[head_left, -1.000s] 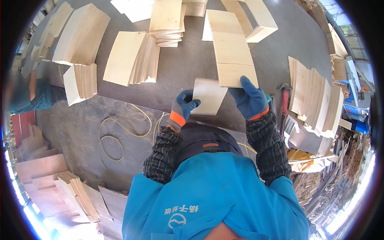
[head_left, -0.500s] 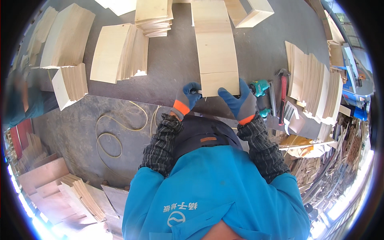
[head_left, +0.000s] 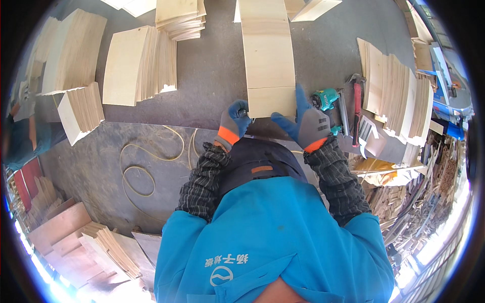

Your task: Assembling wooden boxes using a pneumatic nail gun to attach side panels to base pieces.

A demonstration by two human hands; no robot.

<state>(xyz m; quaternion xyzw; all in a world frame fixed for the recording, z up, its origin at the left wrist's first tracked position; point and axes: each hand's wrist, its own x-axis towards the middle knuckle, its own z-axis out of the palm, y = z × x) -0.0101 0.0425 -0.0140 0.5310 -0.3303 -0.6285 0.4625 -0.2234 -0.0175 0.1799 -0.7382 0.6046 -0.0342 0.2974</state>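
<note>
A long pale wooden board (head_left: 269,48) lies on the dark table, with a seam across it near its closest end. Beyond that seam is a short wooden end piece (head_left: 273,102). At the end piece's near left corner, my left hand (head_left: 235,121), in a blue and grey glove, is closed with curled fingers; what it pinches is too small to make out. My right hand (head_left: 309,123), gloved alike, spans the near right corner. Its thumb is at the front edge and its fingers stretch along the right side, apart from the thumb.
A green nail gun (head_left: 326,99) and a red-handled hammer (head_left: 356,108) lie right of my right hand. Stacked boards (head_left: 124,65) stand at the left, and more panels (head_left: 386,91) at the right. A pale hose (head_left: 139,167) coils on the floor; another person (head_left: 25,126) is at far left.
My right thumb has slid back toward the board's front edge, and the fingers reach farther along its side. My left hand stays at the left corner. The whole view has shifted slightly.
</note>
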